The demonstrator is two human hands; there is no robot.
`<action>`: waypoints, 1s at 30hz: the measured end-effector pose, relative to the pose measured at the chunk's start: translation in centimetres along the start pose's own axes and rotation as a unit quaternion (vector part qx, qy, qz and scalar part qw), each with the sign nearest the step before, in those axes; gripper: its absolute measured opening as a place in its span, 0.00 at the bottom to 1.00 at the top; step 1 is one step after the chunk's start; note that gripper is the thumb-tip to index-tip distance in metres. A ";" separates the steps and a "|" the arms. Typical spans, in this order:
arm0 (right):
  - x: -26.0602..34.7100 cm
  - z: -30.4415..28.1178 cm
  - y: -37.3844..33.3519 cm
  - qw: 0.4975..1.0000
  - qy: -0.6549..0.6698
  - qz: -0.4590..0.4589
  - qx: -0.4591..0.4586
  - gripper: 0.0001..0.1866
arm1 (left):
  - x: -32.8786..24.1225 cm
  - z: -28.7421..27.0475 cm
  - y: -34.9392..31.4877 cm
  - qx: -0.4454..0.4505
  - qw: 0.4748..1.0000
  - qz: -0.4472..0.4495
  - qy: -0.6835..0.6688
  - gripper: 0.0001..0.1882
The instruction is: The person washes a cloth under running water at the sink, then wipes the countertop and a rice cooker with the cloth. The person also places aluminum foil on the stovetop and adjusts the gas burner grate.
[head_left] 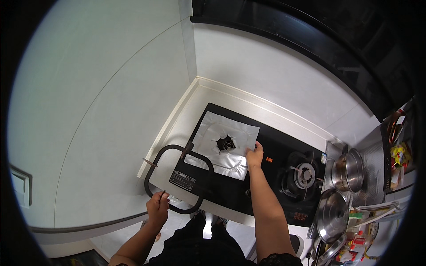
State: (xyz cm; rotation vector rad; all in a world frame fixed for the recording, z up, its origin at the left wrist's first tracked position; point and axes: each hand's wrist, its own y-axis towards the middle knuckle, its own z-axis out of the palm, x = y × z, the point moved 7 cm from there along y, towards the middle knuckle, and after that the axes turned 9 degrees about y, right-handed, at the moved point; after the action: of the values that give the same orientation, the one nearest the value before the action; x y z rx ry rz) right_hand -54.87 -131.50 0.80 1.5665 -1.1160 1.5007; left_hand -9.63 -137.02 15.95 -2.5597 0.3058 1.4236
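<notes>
In my left hand (157, 210) is a black pan support (147, 181), a rounded square ring with prongs, gripped by one prong and raised over the cooktop's near left corner. A square silver foil sheet (208, 128) covers the left side of the black gas cooktop (270, 181). The sheet is creased and has a ragged hole in its middle, through which part of the left burner (227, 145) shows. My right hand (254, 156) pinches the foil's right edge; the fingertips are partly hidden.
The right burner (305, 175) carries its own pan support. Beside it stand a steel pot (347, 170) and a round steel lid (332, 216). A range hood (284, 26) overhangs the back, a pale wall (102, 119) borders the left, and shelves with packets (400, 154) line the right.
</notes>
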 end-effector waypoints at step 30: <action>18.8 18.5 2.8 0.985 0.132 -0.033 0.104 0.22 | 0.3 2.1 0.7 0.054 0.997 -0.045 0.027 0.10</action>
State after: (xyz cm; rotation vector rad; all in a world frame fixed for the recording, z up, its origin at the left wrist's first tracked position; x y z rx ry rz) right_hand -50.75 -151.73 17.45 1.4703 -0.7706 1.7656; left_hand -11.34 -137.12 14.52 -2.4947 0.2641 1.2739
